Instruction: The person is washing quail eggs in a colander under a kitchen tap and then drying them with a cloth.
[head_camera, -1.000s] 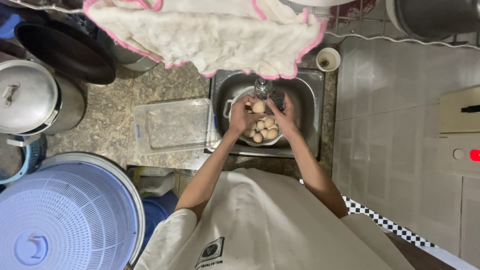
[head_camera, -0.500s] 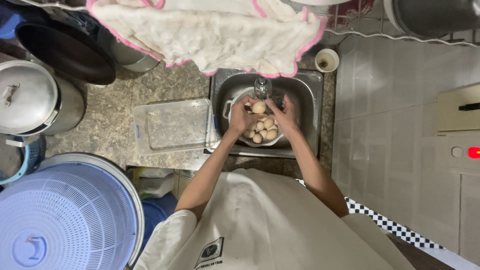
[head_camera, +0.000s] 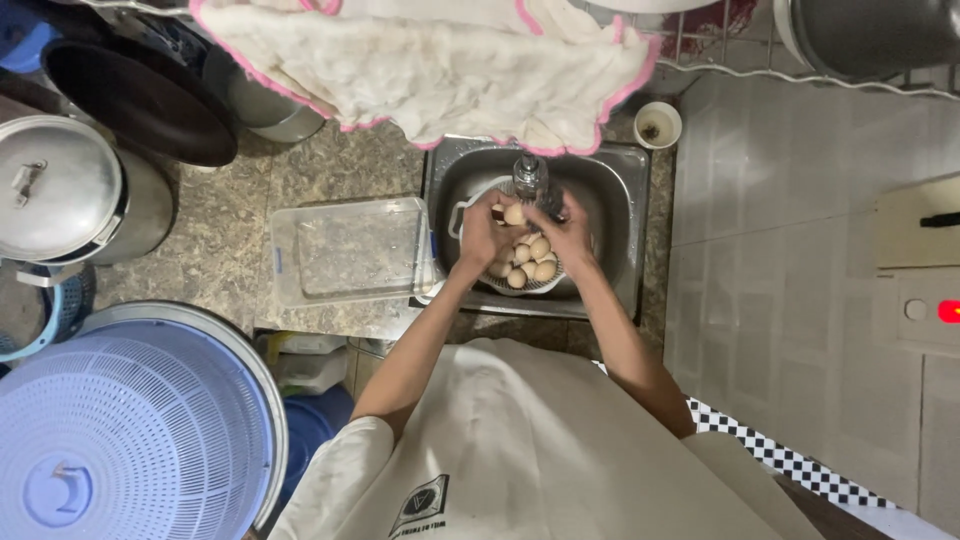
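A white colander (head_camera: 470, 205) with several pale eggs (head_camera: 533, 262) sits in the steel sink (head_camera: 618, 215), under the tap (head_camera: 530, 176). My left hand (head_camera: 484, 232) and my right hand (head_camera: 566, 232) are both over the colander, close together beneath the tap. One egg (head_camera: 514, 214) sits between their fingertips, and the left hand's fingers curl around it. The right hand touches the same egg from the other side.
A clear plastic tub (head_camera: 350, 250) stands left of the sink on the speckled counter (head_camera: 330, 165). A steel pot with lid (head_camera: 60, 190), a dark pan (head_camera: 140, 100) and a large blue-white basket (head_camera: 130, 430) lie at the left. A pink-edged cloth (head_camera: 430, 60) hangs above the sink.
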